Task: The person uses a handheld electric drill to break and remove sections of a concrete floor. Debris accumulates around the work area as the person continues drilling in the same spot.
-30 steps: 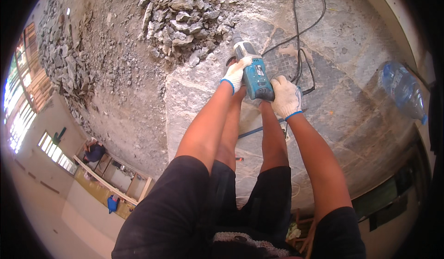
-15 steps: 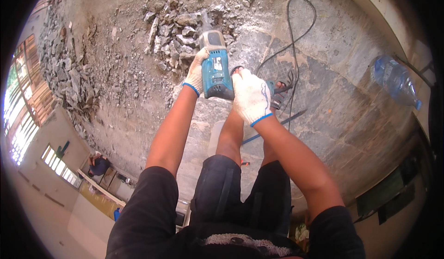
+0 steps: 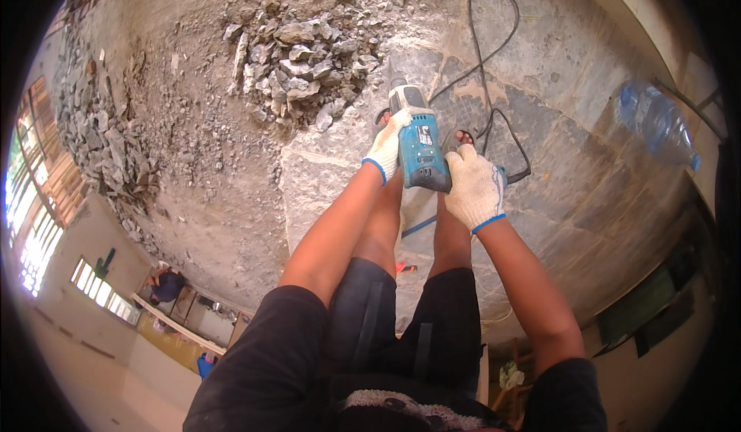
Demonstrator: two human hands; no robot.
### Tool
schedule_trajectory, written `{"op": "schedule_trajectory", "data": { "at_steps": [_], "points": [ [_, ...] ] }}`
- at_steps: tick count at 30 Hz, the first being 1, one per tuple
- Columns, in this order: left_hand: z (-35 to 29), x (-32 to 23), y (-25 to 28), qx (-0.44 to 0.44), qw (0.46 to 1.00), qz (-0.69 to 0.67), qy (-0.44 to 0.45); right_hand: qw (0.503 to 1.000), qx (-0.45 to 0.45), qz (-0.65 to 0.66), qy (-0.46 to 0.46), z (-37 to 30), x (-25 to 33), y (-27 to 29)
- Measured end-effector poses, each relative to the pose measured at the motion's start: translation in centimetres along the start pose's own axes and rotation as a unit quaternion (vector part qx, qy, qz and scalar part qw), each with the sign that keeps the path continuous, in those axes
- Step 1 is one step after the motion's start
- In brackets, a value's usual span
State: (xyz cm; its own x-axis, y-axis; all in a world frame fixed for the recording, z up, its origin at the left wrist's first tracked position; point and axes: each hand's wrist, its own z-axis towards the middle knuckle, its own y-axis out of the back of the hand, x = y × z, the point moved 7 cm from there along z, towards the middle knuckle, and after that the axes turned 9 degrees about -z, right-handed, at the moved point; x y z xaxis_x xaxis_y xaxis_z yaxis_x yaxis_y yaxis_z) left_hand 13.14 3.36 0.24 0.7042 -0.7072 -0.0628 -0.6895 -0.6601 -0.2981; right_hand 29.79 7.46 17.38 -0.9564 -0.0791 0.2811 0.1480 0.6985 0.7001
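A teal and grey rotary hammer (image 3: 422, 153) is held in front of my legs, its bit (image 3: 394, 75) directed away from me over the grey tiled floor (image 3: 540, 154). My left hand (image 3: 388, 140), in a white knit glove with a blue cuff, is closed round the left side of its body near the front. My right hand (image 3: 473, 187), gloved the same way, is wrapped round the rear handle, which it mostly hides. Just left of the bit lies a heap of broken grey rubble (image 3: 305, 69). Whether the bit touches the floor I cannot tell.
A dark power cord (image 3: 482, 69) loops across the tiles on the right. Beyond it lies a clear plastic bottle (image 3: 656, 127). More rubble (image 3: 108, 139) is piled at the far left. A blue bar (image 3: 419, 227) shows between my legs. Another person (image 3: 164, 284) is at lower left.
Both hands have moved the rotary hammer to the right and nearer to me. Its bit has come away from the rubble heap and now lies over the tiles.
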Motion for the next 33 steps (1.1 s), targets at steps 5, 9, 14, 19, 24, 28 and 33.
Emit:
{"op": "schedule_trajectory", "data": {
  "at_steps": [5,9,14,19,24,28,33],
  "points": [
    [-1.4,-0.1,-1.1,0.046,0.998,-0.019,0.037,1.0,0.005,0.015,-0.009,-1.2,0.9,1.2],
    [0.0,0.2,-1.2,0.064,0.997,0.002,0.034,1.0,0.013,0.007,-0.02,-0.4,0.4,2.0],
    [3.2,1.9,-0.5,0.077,0.995,-0.064,0.024,0.999,0.031,-0.013,0.006,0.3,-1.8,1.8],
    [2.9,3.8,-0.3,0.081,0.993,-0.085,0.008,0.999,0.031,-0.031,0.031,0.2,-2.8,0.8],
    [3.3,2.9,-0.3,0.066,0.997,-0.035,0.006,0.999,0.023,-0.029,0.029,0.6,-2.8,0.0],
    [4.5,2.0,0.2,0.064,0.997,-0.052,-0.008,0.999,0.033,-0.033,0.021,1.5,-2.6,-0.6],
    [5.0,1.9,-0.1,0.088,0.995,-0.04,-0.032,0.998,0.042,-0.043,0.019,1.8,-3.0,-1.5]
  ]
}}
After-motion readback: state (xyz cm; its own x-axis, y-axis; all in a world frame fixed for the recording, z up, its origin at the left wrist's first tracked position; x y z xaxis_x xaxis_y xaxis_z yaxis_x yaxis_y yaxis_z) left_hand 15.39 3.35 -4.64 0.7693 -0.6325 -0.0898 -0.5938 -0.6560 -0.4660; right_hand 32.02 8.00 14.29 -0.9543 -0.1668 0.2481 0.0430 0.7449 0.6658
